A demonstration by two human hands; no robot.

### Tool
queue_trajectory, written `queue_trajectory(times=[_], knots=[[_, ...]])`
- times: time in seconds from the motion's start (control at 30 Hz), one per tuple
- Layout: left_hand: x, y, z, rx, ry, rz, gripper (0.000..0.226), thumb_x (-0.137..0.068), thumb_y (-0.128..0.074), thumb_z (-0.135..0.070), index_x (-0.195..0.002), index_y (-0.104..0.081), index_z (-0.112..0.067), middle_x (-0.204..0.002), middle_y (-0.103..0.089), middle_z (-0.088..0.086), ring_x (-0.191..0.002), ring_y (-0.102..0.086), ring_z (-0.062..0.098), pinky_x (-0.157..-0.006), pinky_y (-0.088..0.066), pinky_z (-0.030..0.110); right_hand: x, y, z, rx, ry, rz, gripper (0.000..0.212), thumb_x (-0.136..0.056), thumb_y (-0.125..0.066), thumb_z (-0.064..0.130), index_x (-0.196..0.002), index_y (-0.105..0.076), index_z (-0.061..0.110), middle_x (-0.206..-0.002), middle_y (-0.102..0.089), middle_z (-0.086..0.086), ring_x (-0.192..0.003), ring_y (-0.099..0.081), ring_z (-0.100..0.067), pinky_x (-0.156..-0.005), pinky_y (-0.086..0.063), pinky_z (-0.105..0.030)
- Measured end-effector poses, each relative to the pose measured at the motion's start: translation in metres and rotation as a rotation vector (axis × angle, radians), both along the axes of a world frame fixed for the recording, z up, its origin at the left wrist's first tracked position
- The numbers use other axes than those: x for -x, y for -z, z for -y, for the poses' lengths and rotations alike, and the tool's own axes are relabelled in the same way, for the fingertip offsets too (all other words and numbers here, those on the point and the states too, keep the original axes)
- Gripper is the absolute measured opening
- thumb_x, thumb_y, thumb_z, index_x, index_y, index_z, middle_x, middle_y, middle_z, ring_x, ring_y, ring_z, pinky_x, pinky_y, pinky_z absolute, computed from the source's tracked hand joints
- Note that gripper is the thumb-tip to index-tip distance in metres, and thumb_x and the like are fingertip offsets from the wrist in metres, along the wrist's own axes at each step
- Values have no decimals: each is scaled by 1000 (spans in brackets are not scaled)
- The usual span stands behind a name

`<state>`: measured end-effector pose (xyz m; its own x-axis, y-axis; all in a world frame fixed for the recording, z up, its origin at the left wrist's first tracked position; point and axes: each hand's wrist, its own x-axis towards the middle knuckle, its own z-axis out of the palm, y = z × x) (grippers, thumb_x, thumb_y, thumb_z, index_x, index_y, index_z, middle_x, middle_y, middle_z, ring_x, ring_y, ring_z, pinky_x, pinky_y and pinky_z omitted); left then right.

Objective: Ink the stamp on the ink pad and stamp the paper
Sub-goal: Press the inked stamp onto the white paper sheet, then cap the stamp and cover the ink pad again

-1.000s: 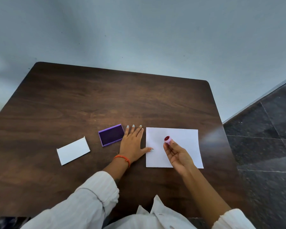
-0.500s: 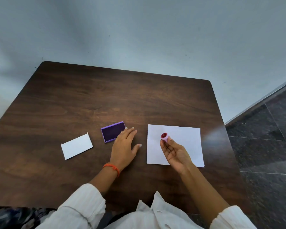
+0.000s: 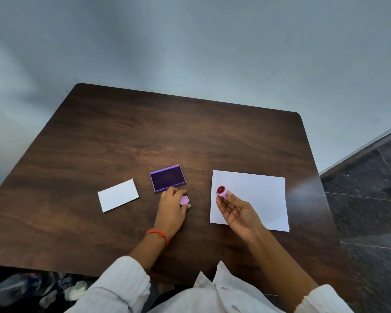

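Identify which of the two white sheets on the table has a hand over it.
The larger white sheet, at the table's right: the right hand holds the stamp above it. The small white card left of the ink pad lies uncovered.

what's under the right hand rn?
The white paper lies flat beneath the right hand, which holds the stamp red face up. The paper's near-left part is covered; no print shows elsewhere.
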<state>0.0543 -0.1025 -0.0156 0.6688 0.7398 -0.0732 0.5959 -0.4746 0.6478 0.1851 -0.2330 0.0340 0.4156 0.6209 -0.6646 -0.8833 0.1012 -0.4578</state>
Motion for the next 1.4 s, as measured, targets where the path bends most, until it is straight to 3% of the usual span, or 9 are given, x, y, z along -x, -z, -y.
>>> queue_trajectory(times=[0.13,0.27,0.47,0.7,0.83,0.97,1.23,1.4], knots=[[3,-2,-2,14,8,3,40,-81,-66,-20,-119,-56,-12,-118,-57,7,-110,-47,20,-94,-38,28,5,2,-2,20,-27,2,19,-81,-62,4,-100,-66,3,-86,-76,-13,-79,-73,-23,-62,-61,-30],[5,-10,0,12,24,88,35,-80,-68,-16,-113,-59,-13,-116,-59,6,-105,-53,18,-91,-44,28,9,4,-6,40,-81,50,13,-83,-61,4,-85,-73,6,-85,-77,-12,-80,-73,-22,-63,-61,-29],[4,-25,7,25,44,204,39,-76,-71,-12,-113,-59,-14,-112,-62,5,-99,-57,15,-88,-50,29,18,2,-21,206,-262,392,14,-86,-60,6,-89,-69,17,-98,-71,-7,-89,-70,-22,-74,-58,-25],[5,-36,8,108,25,315,37,-74,-72,-10,-108,-60,-19,-101,-67,-1,-82,-59,1,-73,-45,1,29,-2,-29,271,-372,752,15,-80,-69,13,-94,-67,17,-103,-69,-11,-88,-69,-21,-77,-59,-28],[8,-37,8,154,14,309,41,-71,-75,-9,-108,-60,-22,-100,-66,-4,-83,-58,-4,-73,-42,-3,31,-2,-31,308,-425,862,23,-80,-70,16,-101,-68,10,-104,-69,-14,-91,-68,-24,-86,-57,-40],[11,-39,7,175,23,313,43,-71,-75,-7,-108,-59,-21,-99,-66,-4,-83,-60,-3,-73,-43,-1,31,-2,-32,358,-469,965,24,-81,-69,21,-103,-68,11,-103,-70,-11,-94,-65,-23,-88,-56,-38],[13,-44,5,248,22,356,45,-72,-73,-3,-109,-58,-24,-99,-66,-5,-86,-61,-4,-74,-46,2,28,-2,-32,339,-478,956,22,-80,-69,21,-100,-68,13,-101,-70,-9,-94,-65,-23,-87,-55,-35],[14,-47,3,274,8,372,46,-71,-74,-6,-107,-58,-29,-96,-61,-17,-88,-58,-11,-72,-41,-2,27,1,-35,315,-479,899,25,-80,-69,19,-103,-67,10,-104,-70,-13,-95,-66,-28,-91,-54,-44]])
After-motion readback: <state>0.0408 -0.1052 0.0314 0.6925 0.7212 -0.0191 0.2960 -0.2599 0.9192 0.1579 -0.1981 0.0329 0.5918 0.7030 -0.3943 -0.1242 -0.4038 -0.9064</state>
